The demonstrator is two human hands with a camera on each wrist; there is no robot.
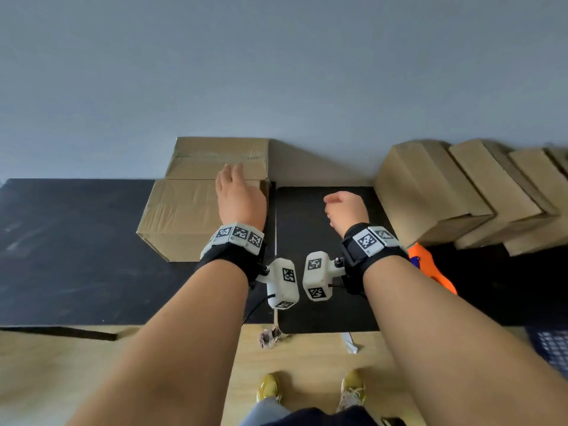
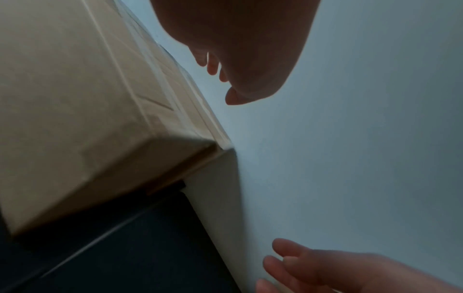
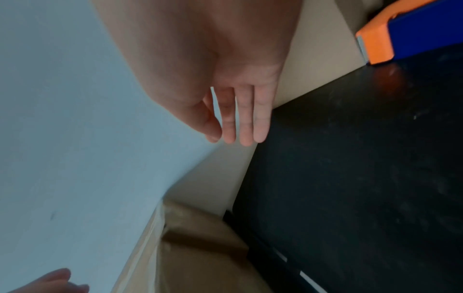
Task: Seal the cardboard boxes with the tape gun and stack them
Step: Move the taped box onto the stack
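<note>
My left hand (image 1: 236, 195) hovers with relaxed fingers over the taped box (image 1: 196, 207), my empty right hand (image 1: 345, 209) loosely curled beside it. Likely light and dent-prone, so I'd lift it by opposite sides; the tape gun (image 1: 430, 269) lies behind my right wrist.

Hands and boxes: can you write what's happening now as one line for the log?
left hand open over taped box | right hand empty, loosely curled over black mat | tape gun lying unheld | leaning boxes on right
</note>
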